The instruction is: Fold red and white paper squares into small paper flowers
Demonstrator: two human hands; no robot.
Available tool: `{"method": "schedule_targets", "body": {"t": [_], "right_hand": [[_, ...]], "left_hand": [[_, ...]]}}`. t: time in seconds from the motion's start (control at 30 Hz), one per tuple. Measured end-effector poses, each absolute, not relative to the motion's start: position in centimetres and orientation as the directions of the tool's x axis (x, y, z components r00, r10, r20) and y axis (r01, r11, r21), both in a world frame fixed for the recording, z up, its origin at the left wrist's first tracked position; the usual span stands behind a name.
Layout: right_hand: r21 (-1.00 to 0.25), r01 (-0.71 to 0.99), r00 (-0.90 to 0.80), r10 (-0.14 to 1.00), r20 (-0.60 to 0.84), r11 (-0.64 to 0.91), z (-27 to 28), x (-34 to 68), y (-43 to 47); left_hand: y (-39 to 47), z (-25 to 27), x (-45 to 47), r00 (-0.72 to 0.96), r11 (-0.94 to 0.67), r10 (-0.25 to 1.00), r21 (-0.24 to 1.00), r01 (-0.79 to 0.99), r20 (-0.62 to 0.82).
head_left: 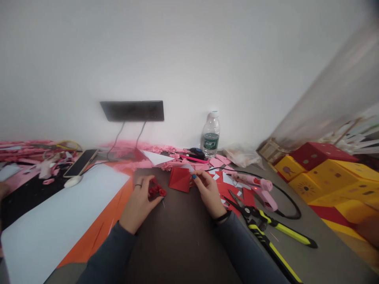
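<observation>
My left hand [140, 203] is curled around a small cluster of red paper flowers [160, 191], its thumb and fingers closed on them just above the dark grey table. To the right, my right hand [209, 193] pinches the right edge of a folded red paper square [179, 180]. A crease runs across the square's face, and a small pale piece shows behind its upper right corner. The flowers and the square are a short gap apart.
Right of my hands lie yellow-handled pliers [260, 217], a pink glue gun [257, 187] with a black cord, and red scraps. A water bottle [211, 136] stands by the wall. Large white paper [68, 213] over orange sheets and a phone [81, 162] are left; yellow boxes [331, 177] are far right.
</observation>
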State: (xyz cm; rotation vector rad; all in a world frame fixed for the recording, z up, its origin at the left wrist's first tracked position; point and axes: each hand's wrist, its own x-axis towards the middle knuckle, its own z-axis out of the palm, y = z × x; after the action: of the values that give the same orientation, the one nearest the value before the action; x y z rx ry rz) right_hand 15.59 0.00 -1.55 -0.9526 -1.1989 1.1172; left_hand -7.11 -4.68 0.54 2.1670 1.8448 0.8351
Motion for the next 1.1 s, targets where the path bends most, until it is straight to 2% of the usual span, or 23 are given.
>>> {"method": "schedule_targets", "body": {"t": [0.13,0.23,0.33,0.4,0.53,0.63,0.73,0.87,0.97,1.1], "right_hand": [[-0.968,-0.116,-0.016,0.974,0.225,0.222,-1.6,15.5,0.0],[-0.962,-0.049,0.037,0.963,0.267,0.269,-1.8,15.5,0.0],[-0.907,0.126,0.095,0.905,0.415,0.403,-2.0,15.3,-0.1],[-0.844,0.255,0.052,0.864,0.500,0.473,-2.2,15.1,-0.2],[-0.734,0.460,-0.060,0.842,0.536,0.500,-2.8,14.5,-0.3],[-0.692,0.543,-0.031,0.835,0.550,0.476,-3.1,14.3,-0.3],[-0.700,0.564,0.036,0.833,0.552,0.439,-3.1,14.4,-0.2],[-0.714,0.556,0.045,0.843,0.536,0.424,-3.0,14.5,-0.3],[-0.723,0.544,0.031,0.851,0.525,0.426,-2.9,14.5,-0.4],[-0.772,0.463,0.064,0.852,0.520,0.436,-2.6,14.8,-0.3]], "left_hand": [[-3.9,0.4,-6.8,0.087,-0.220,0.948,0.431,0.875,0.308],[-3.7,0.5,-6.6,0.122,-0.238,0.945,0.381,0.893,0.303],[-3.9,1.0,-6.5,0.137,-0.237,0.949,0.358,0.903,0.284],[-4.0,1.5,-6.4,0.139,-0.240,0.948,0.356,0.903,0.288],[-3.6,2.8,-6.0,0.143,-0.272,0.930,0.369,0.889,0.339],[-2.5,3.3,-5.2,0.142,-0.285,0.924,0.391,0.875,0.354],[-1.1,3.1,-3.8,0.136,-0.280,0.928,0.407,0.870,0.347],[0.7,2.1,-1.9,0.121,-0.215,0.960,0.388,0.896,0.252],[1.3,1.5,-1.2,0.142,-0.255,0.956,0.488,0.835,0.255],[1.0,1.5,-0.7,0.140,-0.372,0.913,0.638,0.674,0.384]]}}
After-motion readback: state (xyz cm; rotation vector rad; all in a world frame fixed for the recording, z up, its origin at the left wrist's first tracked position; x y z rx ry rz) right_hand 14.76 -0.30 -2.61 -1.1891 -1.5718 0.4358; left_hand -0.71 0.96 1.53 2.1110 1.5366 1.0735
